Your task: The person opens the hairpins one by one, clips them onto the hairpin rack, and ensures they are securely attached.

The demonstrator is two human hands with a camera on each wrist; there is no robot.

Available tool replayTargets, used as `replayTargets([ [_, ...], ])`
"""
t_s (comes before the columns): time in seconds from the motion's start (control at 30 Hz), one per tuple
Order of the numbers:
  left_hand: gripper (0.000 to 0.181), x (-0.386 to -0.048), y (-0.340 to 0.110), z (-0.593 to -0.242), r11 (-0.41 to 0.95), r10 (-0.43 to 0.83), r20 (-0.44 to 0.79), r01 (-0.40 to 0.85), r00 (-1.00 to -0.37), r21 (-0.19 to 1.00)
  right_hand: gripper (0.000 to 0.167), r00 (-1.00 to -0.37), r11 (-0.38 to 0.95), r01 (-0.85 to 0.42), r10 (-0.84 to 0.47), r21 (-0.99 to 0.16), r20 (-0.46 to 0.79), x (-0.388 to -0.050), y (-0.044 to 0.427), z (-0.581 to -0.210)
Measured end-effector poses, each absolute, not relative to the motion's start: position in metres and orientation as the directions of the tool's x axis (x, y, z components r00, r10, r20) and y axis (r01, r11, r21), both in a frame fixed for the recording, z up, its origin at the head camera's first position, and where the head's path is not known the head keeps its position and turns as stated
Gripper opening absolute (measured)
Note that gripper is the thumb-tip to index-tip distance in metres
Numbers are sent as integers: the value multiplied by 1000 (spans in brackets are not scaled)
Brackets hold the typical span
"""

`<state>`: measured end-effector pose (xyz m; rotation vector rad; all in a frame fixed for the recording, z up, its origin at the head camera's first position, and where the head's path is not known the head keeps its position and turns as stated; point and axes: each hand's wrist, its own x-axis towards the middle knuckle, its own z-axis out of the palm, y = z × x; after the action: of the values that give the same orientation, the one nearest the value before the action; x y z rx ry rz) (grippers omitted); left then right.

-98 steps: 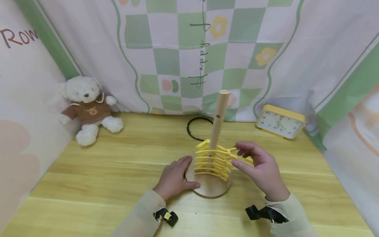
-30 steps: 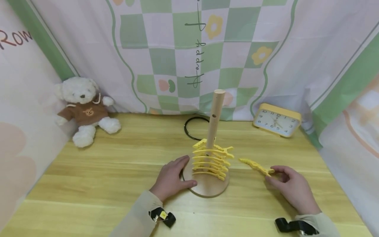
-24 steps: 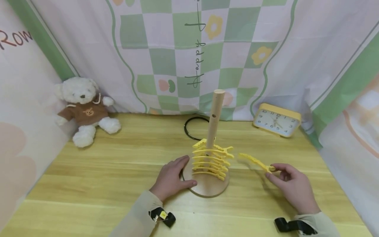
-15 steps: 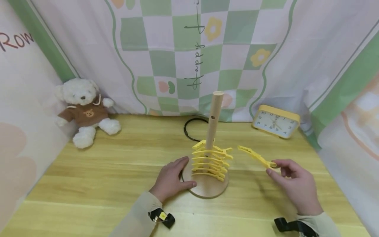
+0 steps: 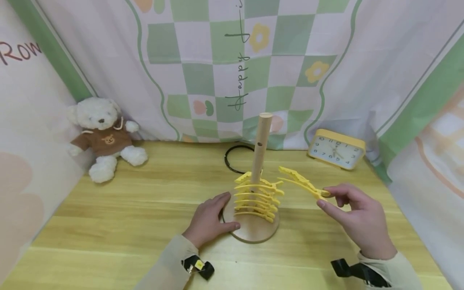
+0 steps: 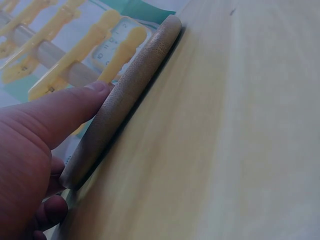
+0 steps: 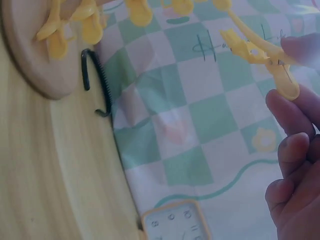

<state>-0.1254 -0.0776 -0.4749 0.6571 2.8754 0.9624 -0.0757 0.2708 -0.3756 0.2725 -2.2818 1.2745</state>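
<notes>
A wooden stand (image 5: pixel 264 141) has an upright post on a round base, with several yellow alligator hair clips (image 5: pixel 255 198) clipped one above another low on the post. My left hand (image 5: pixel 209 220) holds the left rim of the base (image 6: pixel 125 100), its thumb (image 6: pixel 75 107) over the top edge and its fingers along the side. To the right of the post, my right hand (image 5: pixel 357 213) pinches the handle end of another yellow hair clip (image 5: pixel 304 183) between thumb and forefinger. That clip is spread apart, its tip pointing left to the post above the table.
A black ring-shaped band (image 5: pixel 232 165) lies behind the post. At the back right stands a yellow alarm clock (image 5: pixel 337 149); a white teddy bear (image 5: pixel 108 135) in a brown top sits at the back left. A patterned cloth (image 5: pixel 199 76) hangs behind the table.
My right hand first moved away from the post to the right, picked a yellow hair clip off the table, lifted it leftward, and squeezed it apart. My left hand stayed on the base.
</notes>
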Motion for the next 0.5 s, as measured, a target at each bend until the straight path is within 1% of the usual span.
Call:
replayTargets([
  [0.17,95,-125,-77,-474,719,405,92,378,-910,583,37,-817,502,-499,0,-706,577,-77,261,-366],
  [0.3,94,-125,-77,-474,719,404,92,378,-910,583,37,-815,495,-517,-34,-698,579,-78,253,-358],
  [0.5,95,-124,-77,-473,724,401,93,378,-911,577,39,-786,493,-570,-92,-658,612,-82,244,-351],
])
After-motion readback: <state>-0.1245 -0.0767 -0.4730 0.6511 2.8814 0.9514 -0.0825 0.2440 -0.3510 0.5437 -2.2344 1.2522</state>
